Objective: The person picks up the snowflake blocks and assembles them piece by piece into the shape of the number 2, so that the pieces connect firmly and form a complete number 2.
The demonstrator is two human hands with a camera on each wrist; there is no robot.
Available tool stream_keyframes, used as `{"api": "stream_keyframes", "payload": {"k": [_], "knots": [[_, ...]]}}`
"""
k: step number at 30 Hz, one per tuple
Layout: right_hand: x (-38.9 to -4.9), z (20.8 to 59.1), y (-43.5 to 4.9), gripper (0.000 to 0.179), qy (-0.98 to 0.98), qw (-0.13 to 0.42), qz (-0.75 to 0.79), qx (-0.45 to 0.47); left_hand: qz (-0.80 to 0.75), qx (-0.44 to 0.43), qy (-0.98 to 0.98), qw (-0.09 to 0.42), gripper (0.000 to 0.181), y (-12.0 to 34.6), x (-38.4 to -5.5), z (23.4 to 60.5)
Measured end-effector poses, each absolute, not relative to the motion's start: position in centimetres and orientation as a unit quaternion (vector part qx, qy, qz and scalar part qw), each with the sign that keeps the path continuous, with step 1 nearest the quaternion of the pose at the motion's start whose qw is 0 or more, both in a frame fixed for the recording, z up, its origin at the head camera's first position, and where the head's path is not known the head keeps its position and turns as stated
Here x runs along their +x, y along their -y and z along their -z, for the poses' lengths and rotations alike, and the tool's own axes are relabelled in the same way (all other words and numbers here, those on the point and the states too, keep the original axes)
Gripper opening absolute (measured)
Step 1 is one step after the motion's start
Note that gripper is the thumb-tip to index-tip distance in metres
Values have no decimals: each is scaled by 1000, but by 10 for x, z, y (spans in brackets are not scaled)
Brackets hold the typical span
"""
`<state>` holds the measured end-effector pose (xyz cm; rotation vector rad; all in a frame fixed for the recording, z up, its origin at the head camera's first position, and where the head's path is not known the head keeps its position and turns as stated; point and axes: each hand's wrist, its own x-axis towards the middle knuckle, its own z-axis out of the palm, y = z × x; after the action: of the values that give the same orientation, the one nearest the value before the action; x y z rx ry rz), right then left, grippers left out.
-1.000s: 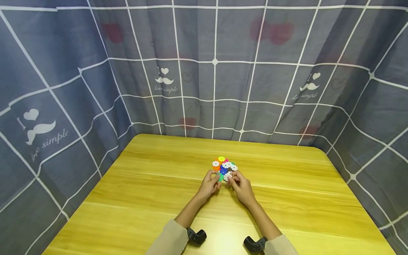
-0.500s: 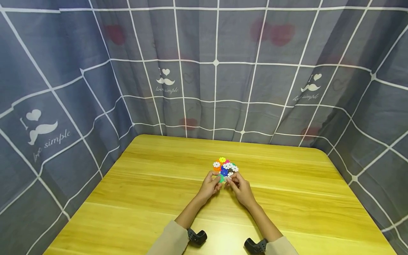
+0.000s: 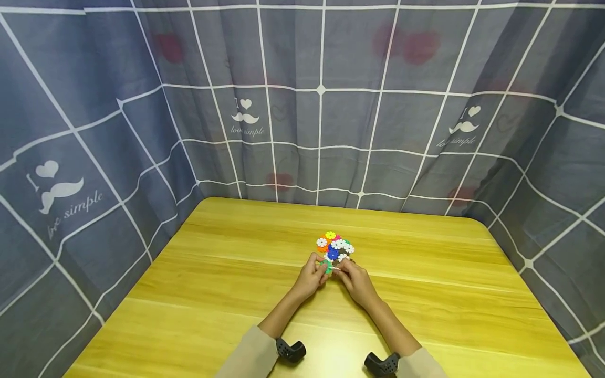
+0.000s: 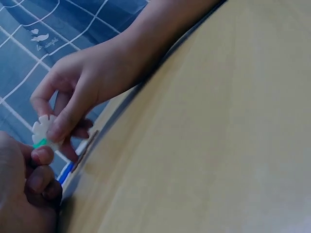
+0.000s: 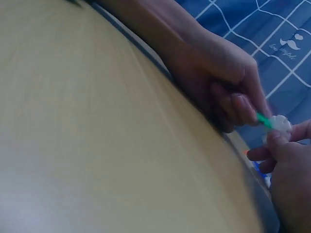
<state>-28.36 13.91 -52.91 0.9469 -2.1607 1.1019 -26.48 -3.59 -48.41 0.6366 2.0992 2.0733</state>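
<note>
My left hand [image 3: 308,277] pinches a green snowflake disc [image 3: 327,266] between thumb and fingers. Facing it, my right hand [image 3: 357,282] pinches a white snowflake disc [image 4: 44,127] by its notched edge. The two discs meet at an angle in front of the fingers; in the right wrist view the green disc [image 5: 264,120] touches the white one [image 5: 280,125]. Whether their slots are interlocked I cannot tell. Just beyond the hands lies a small pile of snowflake discs, among them a blue one [image 3: 333,254] and a yellow one [image 3: 330,235].
The pile also has white discs [image 3: 338,244], an orange one with a white one [image 3: 322,242] over it, and brown ones partly hidden. The wooden table [image 3: 236,252] ends at a grid-patterned curtain [image 3: 293,121] behind and at both sides.
The white disc in my right hand has turned from face-up to nearly edge-on and come against the green disc. My left hand has stayed almost in place.
</note>
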Motion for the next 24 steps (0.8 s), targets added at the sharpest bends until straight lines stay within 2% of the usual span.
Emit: {"api": "stream_keyframes", "payload": {"k": [3, 7, 14, 19, 24], "knots": [[-285, 528, -139, 18, 801, 275, -394, 356, -677, 228, -697, 65, 13, 35, -266, 482], [-285, 529, -136, 12, 797, 270, -411, 352, -696, 225, -678, 76, 11, 37, -266, 484], [-280, 532, -132, 9, 784, 265, -494, 268, -745, 186, -632, 108, 15, 40, -266, 491], [-282, 530, -134, 13, 769, 280, -520, 245, -739, 186, -639, 107, 12, 40, -268, 491], [-284, 529, -137, 15, 759, 302, -512, 264, -722, 197, -653, 116, 24, 39, -269, 487]]}}
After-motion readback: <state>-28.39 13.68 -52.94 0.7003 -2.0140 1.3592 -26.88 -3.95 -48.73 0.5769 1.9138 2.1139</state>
